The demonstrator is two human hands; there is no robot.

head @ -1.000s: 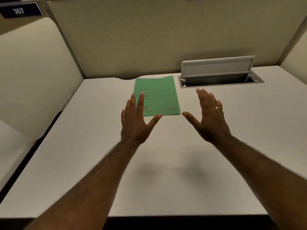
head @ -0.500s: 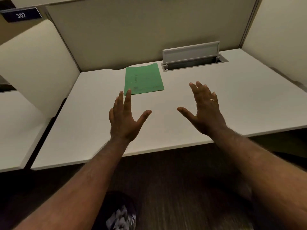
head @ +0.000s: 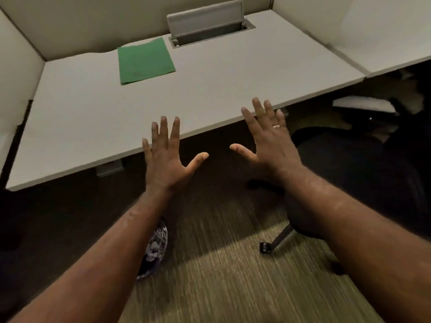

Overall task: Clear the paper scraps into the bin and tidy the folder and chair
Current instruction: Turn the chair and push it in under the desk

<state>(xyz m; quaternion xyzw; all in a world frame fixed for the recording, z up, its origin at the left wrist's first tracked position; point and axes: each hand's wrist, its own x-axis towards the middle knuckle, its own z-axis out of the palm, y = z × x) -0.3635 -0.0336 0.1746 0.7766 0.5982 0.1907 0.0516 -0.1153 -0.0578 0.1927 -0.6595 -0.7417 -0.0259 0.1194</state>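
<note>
A green folder [head: 145, 60] lies flat at the back of the white desk [head: 210, 89], near the rear partition. My left hand [head: 166, 157] and my right hand [head: 270, 141] are held out in the air with fingers spread, over the desk's front edge, holding nothing. A black office chair [head: 349, 164] stands at the right, partly under the desk, with one caster [head: 265, 247] showing on the carpet. A dark bin [head: 155, 248] with white paper scraps inside sits on the floor, mostly hidden behind my left forearm.
A grey cable tray with its lid raised [head: 207, 22] is set into the desk's back. Beige partitions [head: 81, 22] enclose the desk at the rear and both sides. A neighbouring desk [head: 396, 57] adjoins on the right. Striped carpet [head: 221, 276] covers the floor.
The view has pulled back and down from the desk. Both hands now sit over the desk's front edge rather than near the folder. The chair and more carpet have come into view.
</note>
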